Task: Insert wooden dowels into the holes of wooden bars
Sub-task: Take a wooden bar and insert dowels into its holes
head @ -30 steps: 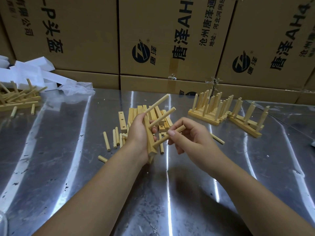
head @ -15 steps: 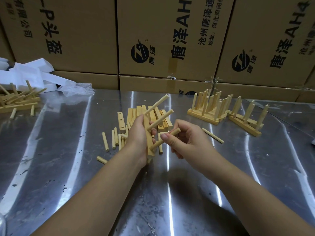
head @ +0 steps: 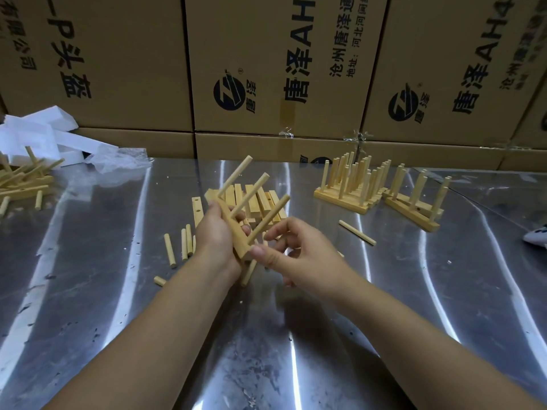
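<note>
My left hand [head: 214,233] grips a wooden bar [head: 239,247] tilted on end above the metal table [head: 88,291]. Three dowels stick out of the bar toward the upper right: a top one [head: 235,179], a middle one [head: 251,193] and a lowest one [head: 273,216]. My right hand [head: 299,253] pinches the lowest dowel at its base, thumb against the bar's near end. A further dowel [head: 248,272] pokes out below the hands; what holds it is hidden.
Loose dowels [head: 185,244] and a pile of drilled bars [head: 262,202] lie behind my hands. Finished dowel racks [head: 352,184] [head: 414,202] stand at the right, with a single dowel [head: 356,232] near them. More wood [head: 23,182] and white foam [head: 35,137] are far left. Cardboard boxes [head: 266,69] wall the back.
My right hand has slid down the lowest dowel from its middle to its base at the bar. The dowel now sits deeper in the hole. The left hand keeps its hold.
</note>
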